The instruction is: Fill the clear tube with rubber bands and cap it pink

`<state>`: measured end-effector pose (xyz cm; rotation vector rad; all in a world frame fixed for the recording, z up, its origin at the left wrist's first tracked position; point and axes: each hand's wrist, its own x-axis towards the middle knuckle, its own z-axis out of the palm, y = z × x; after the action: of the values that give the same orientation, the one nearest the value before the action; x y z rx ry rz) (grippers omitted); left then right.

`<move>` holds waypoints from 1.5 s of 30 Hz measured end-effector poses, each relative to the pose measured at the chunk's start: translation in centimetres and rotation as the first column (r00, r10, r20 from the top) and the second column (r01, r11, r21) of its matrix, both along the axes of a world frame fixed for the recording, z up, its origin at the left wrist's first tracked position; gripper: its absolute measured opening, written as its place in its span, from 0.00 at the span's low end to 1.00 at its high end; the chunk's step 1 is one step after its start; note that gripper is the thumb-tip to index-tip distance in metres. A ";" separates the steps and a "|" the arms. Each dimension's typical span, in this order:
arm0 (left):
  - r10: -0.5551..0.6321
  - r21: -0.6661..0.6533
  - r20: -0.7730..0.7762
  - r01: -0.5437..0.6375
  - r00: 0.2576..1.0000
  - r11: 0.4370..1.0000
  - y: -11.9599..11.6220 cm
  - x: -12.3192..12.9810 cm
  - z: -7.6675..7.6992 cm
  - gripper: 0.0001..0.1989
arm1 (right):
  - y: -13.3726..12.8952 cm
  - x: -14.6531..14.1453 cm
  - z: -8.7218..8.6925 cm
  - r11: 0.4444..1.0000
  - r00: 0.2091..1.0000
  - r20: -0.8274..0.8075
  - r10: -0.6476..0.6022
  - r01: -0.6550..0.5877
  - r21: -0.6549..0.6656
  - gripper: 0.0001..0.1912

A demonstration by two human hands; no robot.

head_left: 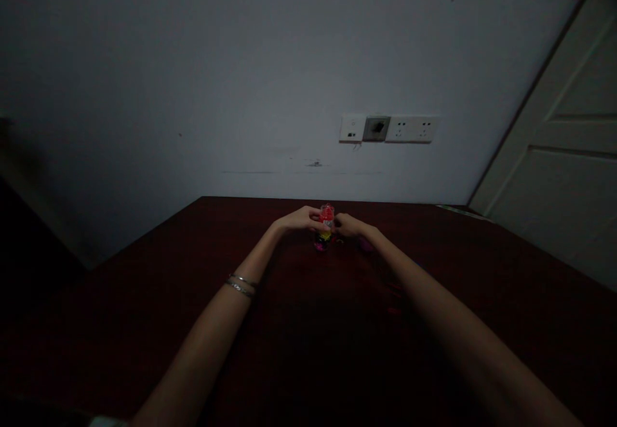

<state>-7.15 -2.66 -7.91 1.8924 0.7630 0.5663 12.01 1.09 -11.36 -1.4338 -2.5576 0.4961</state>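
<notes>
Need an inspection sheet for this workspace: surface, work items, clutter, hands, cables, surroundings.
Surface: dark reddish table, far edge along the wall; dim light hides detail.
Work items: small container, red above, yellow and magenta lower down, roughly upright.
Clutter: purple thing partly behind the right wrist, too dark to identify.
Hands: left hand has its fingers on the container; right hand close beside it, grip unclear.
Cables: nothing seen.
Surroundings: scuffed pale wall with sockets, panelled door at right.
</notes>
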 end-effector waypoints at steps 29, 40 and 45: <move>-0.068 -0.070 0.018 0.069 0.998 0.995 -0.2 0.2 -0.8 0.17 | -0.5 -0.4 0.1 0.998 0.999 0.014 0.031 -0.030 -0.055 0.12; -0.069 -0.044 0.005 0.069 0.998 0.997 -0.3 0.0 -0.8 0.15 | -1.0 1.3 3.6 0.999 0.962 -0.272 0.030 -0.025 0.022 0.09; -0.103 -0.070 0.020 0.104 0.994 0.992 -0.3 0.1 -0.8 0.17 | -3.3 1.1 8.7 0.995 0.897 -0.432 0.095 -0.069 0.074 0.10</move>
<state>-7.07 -2.98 -8.72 1.8475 0.6613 0.4830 13.15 -2.19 -2.64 -1.0518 -2.2540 0.6654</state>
